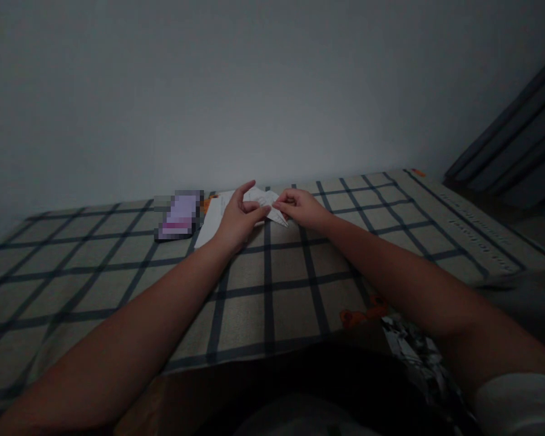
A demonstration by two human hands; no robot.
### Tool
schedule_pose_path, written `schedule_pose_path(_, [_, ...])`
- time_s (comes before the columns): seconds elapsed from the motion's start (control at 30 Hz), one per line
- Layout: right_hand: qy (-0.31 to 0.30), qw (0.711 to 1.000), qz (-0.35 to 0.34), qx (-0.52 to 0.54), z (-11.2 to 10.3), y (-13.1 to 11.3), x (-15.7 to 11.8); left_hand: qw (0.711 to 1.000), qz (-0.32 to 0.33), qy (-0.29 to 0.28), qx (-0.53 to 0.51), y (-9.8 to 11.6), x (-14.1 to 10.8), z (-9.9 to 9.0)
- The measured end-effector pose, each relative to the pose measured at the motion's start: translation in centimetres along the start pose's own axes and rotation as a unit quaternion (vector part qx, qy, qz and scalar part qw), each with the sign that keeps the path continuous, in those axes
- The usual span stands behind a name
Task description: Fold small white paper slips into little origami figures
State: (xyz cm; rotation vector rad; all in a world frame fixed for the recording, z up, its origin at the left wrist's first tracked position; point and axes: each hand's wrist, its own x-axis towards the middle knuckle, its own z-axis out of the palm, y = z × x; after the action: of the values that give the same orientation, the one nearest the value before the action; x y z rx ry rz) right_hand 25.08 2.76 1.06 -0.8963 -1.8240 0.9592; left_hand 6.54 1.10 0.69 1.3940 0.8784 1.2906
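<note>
A folded white piece of paper [278, 216] with a pointed corner lies between my hands over the checked cloth. My left hand [240, 216] has its thumb on the paper's left part, and its index finger is raised. From the right side, my right hand [302, 207] pinches the paper's edge between thumb and fingers. Partly under my left hand lies a flat white sheet [209, 223]. The paper's far side is partly hidden by my fingers.
A checked tablecloth [290, 312] covers the table, which stands against a pale wall [272, 91]. Left of the white sheet lies a phone [179, 215], its screen blurred out. A dark curtain [513, 127] hangs at the right.
</note>
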Motion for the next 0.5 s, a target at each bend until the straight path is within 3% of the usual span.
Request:
schedule_pose_path(0.13, [-0.005, 0.998, -0.041, -0.049, -0.19, 0.3, 0.1, 1.0, -0.017, 0.006, -0.017, 0.08, -0.02, 0.22])
schedule_pose_path(0.33, [0.067, 0.987, -0.091, -0.113, -0.49, -0.08, -0.06, 0.998, -0.036, 0.025, -0.039, 0.21, 0.06, 0.29])
schedule_pose_path(0.5, [-0.003, 0.956, -0.221, -0.191, -0.37, -0.45, -0.47, 0.997, -0.043, 0.047, -0.045, 0.18, 0.08, 0.3])
